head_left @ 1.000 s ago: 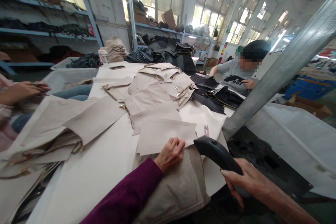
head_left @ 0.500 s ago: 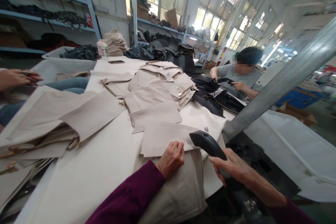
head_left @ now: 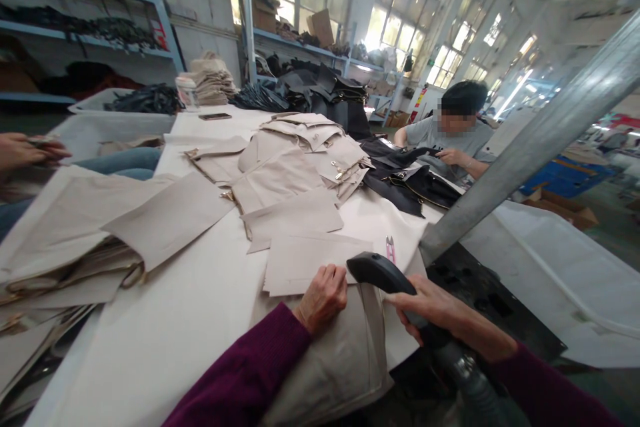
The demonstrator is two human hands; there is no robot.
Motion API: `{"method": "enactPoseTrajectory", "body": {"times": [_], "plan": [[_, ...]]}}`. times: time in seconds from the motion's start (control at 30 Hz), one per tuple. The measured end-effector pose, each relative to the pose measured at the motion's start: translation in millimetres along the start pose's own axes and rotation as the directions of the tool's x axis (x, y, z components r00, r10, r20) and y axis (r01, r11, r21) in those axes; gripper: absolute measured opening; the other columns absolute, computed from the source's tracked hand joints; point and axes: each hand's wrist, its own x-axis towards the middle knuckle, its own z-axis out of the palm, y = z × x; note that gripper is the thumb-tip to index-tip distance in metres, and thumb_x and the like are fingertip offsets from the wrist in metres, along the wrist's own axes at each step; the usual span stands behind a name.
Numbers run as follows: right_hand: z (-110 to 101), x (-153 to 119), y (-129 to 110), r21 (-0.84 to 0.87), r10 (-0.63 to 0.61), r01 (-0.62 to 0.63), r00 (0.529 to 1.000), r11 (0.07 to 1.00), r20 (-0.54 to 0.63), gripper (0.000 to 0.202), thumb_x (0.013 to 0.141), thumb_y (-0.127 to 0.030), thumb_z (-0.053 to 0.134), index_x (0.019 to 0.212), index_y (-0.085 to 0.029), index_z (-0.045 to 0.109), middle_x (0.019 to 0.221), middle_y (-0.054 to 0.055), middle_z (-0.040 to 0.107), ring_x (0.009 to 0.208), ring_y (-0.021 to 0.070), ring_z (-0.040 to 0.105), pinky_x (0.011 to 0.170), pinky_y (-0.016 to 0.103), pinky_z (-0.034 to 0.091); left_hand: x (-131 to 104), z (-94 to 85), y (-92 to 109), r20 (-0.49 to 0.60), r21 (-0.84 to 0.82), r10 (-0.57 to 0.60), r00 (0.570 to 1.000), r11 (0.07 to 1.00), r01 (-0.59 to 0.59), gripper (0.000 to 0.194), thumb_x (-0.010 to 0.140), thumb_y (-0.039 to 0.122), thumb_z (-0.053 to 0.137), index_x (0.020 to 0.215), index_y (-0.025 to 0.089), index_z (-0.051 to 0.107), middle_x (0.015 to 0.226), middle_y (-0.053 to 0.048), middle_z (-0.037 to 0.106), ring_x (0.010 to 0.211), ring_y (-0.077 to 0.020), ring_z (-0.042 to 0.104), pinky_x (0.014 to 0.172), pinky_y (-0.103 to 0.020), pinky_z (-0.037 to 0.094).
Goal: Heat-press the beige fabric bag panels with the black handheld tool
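My left hand (head_left: 324, 299) rests with curled fingers at the near edge of a flat beige bag panel (head_left: 305, 260), closed on it. Below that hand, more beige material (head_left: 345, 360) hangs over the table's front edge. In my right hand (head_left: 440, 310) is a black curved hand tool (head_left: 383, 272) with a ribbed hose running down from its lower end. Its blunt head points left and sits close beside my left fingers, over the panel. A pair of thread snips (head_left: 390, 249) with pink handles lies just beyond the tool.
Beige bag pieces (head_left: 285, 180) pile mid-table, with another stack (head_left: 165, 227) at left. Black bags (head_left: 400, 173) lie before a co-worker (head_left: 460, 127). A slanting metal post (head_left: 520, 140) and a white bin (head_left: 560, 273) stand at right. Another person's hand (head_left: 30, 149) shows at far left.
The black tool and my right hand have moved left, bringing its head closer to my left hand. The snips are now more fully visible. My left hand stays on the panel.
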Motion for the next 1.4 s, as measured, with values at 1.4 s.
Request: {"method": "enactPoseTrajectory", "body": {"times": [1.4], "plan": [[-2.6, -91.2, 63.3, 0.032, -0.095, 0.097, 0.993, 0.995, -0.071, 0.026, 0.083, -0.037, 0.055, 0.067, -0.016, 0.052, 0.043, -0.003, 0.054, 0.039, 0.0105, 0.05, 0.043, 0.019, 0.04, -11.1, -42.7, -11.1, 0.275, -0.067, -0.271, 0.922, 0.952, 0.3, 0.032, 0.092, 0.027, 0.042, 0.12, 0.018, 0.055, 0.121, -0.012, 0.058, 0.114, -0.0252, 0.052, 0.095, -0.041, 0.041]]}}
